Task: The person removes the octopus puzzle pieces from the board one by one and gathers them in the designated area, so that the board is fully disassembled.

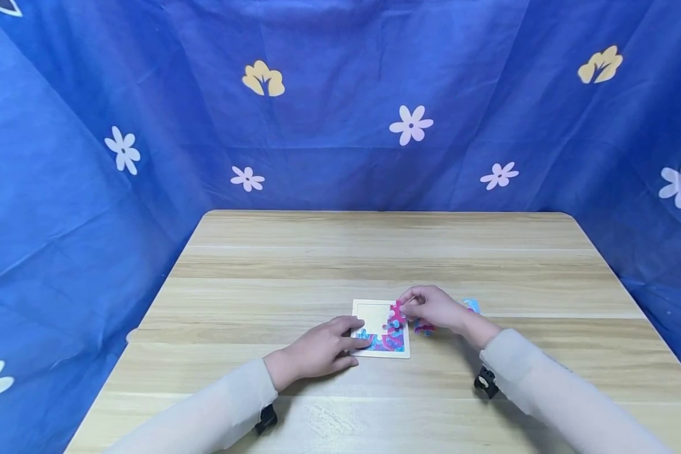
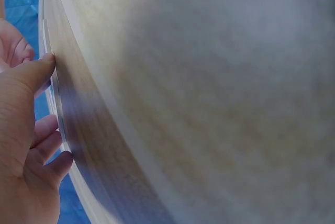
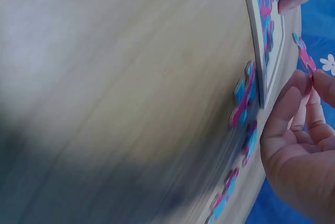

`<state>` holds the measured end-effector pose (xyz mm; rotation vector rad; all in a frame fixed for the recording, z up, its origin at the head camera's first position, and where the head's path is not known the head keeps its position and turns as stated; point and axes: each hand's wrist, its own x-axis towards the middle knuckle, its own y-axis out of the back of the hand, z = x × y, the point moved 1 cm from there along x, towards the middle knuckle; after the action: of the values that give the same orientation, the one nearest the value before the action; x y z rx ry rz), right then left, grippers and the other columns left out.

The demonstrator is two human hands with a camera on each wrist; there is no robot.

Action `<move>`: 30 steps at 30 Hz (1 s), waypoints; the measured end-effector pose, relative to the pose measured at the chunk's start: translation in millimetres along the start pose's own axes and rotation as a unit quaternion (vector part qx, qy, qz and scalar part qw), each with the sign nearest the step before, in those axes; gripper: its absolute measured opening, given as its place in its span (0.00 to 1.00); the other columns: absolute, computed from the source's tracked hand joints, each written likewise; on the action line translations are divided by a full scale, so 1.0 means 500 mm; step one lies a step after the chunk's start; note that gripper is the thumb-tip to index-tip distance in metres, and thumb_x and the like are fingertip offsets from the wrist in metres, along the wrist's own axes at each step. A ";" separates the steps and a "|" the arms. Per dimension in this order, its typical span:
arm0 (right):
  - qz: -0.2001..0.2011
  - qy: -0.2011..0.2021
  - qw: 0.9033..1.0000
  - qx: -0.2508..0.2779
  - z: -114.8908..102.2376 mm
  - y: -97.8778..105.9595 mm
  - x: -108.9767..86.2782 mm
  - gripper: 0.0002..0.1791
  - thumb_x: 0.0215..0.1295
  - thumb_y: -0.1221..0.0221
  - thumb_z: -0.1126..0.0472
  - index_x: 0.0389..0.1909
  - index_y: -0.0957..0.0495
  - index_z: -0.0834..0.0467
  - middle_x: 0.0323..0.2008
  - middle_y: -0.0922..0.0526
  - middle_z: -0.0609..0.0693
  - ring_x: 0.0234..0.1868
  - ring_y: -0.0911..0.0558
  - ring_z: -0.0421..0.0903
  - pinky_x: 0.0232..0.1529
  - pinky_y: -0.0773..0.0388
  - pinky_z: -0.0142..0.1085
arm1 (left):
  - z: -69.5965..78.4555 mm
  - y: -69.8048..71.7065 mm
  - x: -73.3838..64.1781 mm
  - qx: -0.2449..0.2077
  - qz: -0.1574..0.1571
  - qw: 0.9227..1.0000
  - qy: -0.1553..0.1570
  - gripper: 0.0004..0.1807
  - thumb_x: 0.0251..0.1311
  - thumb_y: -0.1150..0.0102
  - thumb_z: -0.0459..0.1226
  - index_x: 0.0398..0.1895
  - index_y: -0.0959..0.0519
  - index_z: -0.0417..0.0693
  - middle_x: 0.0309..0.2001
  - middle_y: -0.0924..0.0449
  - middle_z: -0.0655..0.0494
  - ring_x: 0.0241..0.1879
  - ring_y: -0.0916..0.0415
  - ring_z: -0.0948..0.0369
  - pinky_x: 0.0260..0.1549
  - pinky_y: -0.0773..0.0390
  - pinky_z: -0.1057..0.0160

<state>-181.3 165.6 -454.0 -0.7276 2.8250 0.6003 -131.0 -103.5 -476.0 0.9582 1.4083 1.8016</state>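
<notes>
A: Right hand, lower centre of head frame: thumb and fingertips pinching a jigsaw piece at the puzzle tray's upper right.
B: Left hand?
A: Fingers apart, resting on the tray's left side, covering part of that rim.
B: Around?
A: Loose jigsaw pieces right of tray, partly blocked by right hand; wood-grain table; blue floral curtain across top.

Pale wood-grain table with rounded far corners, blue cloth hanging behind and on both sides, white flowers and yellow flowers printed on it
</notes>
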 end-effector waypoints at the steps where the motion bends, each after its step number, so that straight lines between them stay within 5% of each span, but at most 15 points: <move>1: 0.004 -0.003 1.000 0.002 0.002 0.003 -0.002 0.12 0.63 0.40 0.62 0.44 0.22 0.65 0.30 0.19 0.54 0.33 0.20 0.48 0.32 0.19 0.38 | 0.000 0.000 0.000 0.000 0.000 1.000 0.000 0.24 0.61 0.40 0.48 0.59 0.23 0.54 0.61 0.31 0.43 0.63 0.35 0.50 0.63 0.36 0.56; 12: 0.013 -0.028 0.999 0.030 0.025 0.034 -0.022 0.11 0.63 0.40 0.64 0.43 0.23 0.66 0.30 0.21 0.53 0.33 0.19 0.46 0.39 0.17 0.40 | -0.001 0.004 -0.002 -0.002 0.002 1.000 -0.001 0.23 0.61 0.40 0.48 0.59 0.23 0.54 0.61 0.31 0.43 0.63 0.35 0.50 0.63 0.37 0.56; 30: 0.020 -0.044 0.999 -0.017 0.059 0.086 -0.066 0.13 0.63 0.40 0.64 0.45 0.23 0.67 0.30 0.20 0.52 0.33 0.19 0.46 0.38 0.18 0.40 | -0.002 0.002 -0.003 -0.002 0.002 1.000 0.000 0.23 0.61 0.39 0.48 0.58 0.22 0.54 0.61 0.31 0.44 0.63 0.35 0.51 0.63 0.36 0.57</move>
<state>-172.1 226.4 -457.6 -0.6355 2.7613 0.6701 -131.3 -105.4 -475.2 0.9600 1.4027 1.8070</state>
